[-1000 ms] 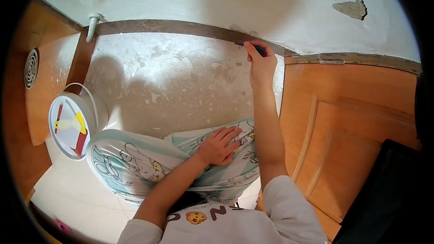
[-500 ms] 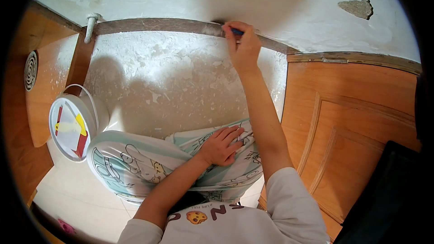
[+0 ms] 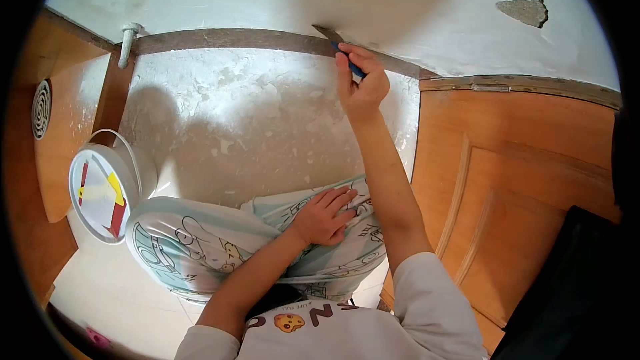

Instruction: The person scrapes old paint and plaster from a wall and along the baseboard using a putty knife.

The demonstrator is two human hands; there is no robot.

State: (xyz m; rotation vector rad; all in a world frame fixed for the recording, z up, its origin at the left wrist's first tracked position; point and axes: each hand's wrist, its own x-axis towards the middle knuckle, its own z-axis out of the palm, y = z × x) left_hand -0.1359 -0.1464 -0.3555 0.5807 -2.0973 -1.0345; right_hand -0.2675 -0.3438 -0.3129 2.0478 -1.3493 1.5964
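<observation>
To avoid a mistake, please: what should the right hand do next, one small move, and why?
Probably ease the blade lightly along the upper edge of the brown strip. The right hand grips the blue handle, and the blade reaches across that edge with its tip over the pale wall; whether it touches is unclear.

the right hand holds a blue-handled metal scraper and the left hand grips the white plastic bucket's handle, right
Not quite: the left hand rests on the green-and-white printed trousers in the head view. The right hand does hold the blue-handled metal scraper.
</observation>
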